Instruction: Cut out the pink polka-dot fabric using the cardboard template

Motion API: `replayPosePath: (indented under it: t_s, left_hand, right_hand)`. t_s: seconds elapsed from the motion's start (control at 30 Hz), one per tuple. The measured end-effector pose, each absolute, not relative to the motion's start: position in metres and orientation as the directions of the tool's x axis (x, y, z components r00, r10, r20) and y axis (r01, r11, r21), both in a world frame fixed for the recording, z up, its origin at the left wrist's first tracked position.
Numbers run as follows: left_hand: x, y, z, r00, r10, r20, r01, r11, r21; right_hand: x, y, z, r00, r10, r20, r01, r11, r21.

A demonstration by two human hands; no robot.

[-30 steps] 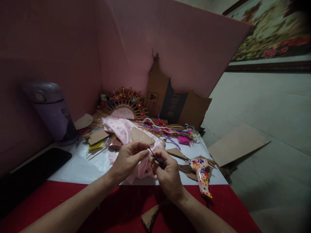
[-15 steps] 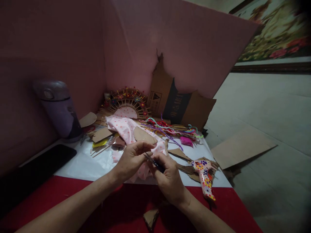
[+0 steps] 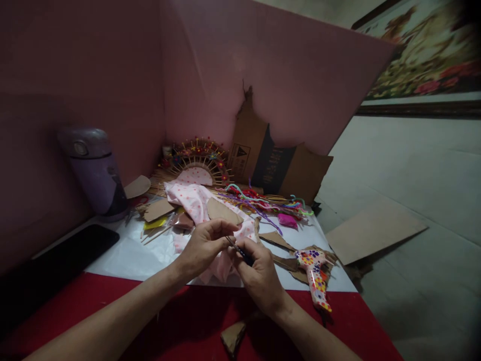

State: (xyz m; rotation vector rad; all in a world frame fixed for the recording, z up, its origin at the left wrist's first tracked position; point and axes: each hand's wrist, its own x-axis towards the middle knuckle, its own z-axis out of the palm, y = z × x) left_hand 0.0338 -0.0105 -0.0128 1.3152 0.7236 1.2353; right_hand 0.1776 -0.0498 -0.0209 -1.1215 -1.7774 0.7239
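Observation:
My left hand [image 3: 203, 248] is closed in a pinch on a fold of pink polka-dot cloth [image 3: 195, 200] that trails back over the table. My right hand [image 3: 259, 273] is closed round a thin dark tool [image 3: 237, 248], perhaps small scissors, its tip pointing at the cloth between my left fingers. Both hands meet above the white sheet [image 3: 128, 255] near the front of the table. A curved cardboard piece [image 3: 222, 211] lies on the cloth just behind my hands.
A flower-patterned glue gun [image 3: 314, 278] lies right of my hands among cardboard scraps. Behind are coloured pipe cleaners [image 3: 263, 200], a stick fan ornament [image 3: 195, 158] and a torn box [image 3: 270, 160]. A purple bottle [image 3: 93, 170] and a black phone [image 3: 60, 260] stand left.
The tool in my right hand has tilted lower and closer to the cloth in my left fingers. The view has shifted a little; both hands stay together in the same place.

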Motion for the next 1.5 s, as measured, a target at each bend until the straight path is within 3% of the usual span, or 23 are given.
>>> replayPosePath:
  t_s: [0.23,0.53,0.77,1.07,1.17,1.33,1.5]
  left_hand:
    - [0.033,-0.011,-0.011,0.278,0.943,0.183,-0.360,-0.074,0.930]
    - [0.033,-0.010,-0.012,0.311,0.931,0.192,-0.394,-0.058,0.917]
    - [0.031,-0.011,-0.010,0.300,0.933,0.200,-0.302,-0.106,0.947]
    - [0.038,-0.023,-0.014,0.470,0.848,0.245,-0.059,-0.247,0.967]
    - [0.039,-0.020,-0.017,0.427,0.875,0.229,-0.035,-0.237,0.971]
    - [0.031,-0.008,-0.015,0.254,0.961,0.106,-0.135,-0.074,0.988]
    - [0.026,-0.009,-0.004,0.326,0.945,-0.009,-0.366,0.135,0.921]
  right_hand:
    - [0.179,-0.047,-0.020,-0.155,0.937,0.312,0.174,0.337,-0.925]
    - [0.177,-0.046,-0.020,-0.124,0.952,0.281,0.070,0.291,-0.954]
    - [0.178,-0.043,-0.023,-0.094,0.955,0.280,0.054,0.286,-0.957]
    - [0.181,-0.039,-0.027,0.006,0.984,0.181,-0.125,0.180,-0.976]
    - [0.181,-0.039,-0.026,0.009,0.982,0.190,-0.171,0.189,-0.967]
    - [0.188,-0.035,-0.020,0.115,0.953,0.281,-0.054,0.288,-0.956]
    - [0.195,-0.031,-0.013,0.185,0.886,0.425,0.250,0.376,-0.892]
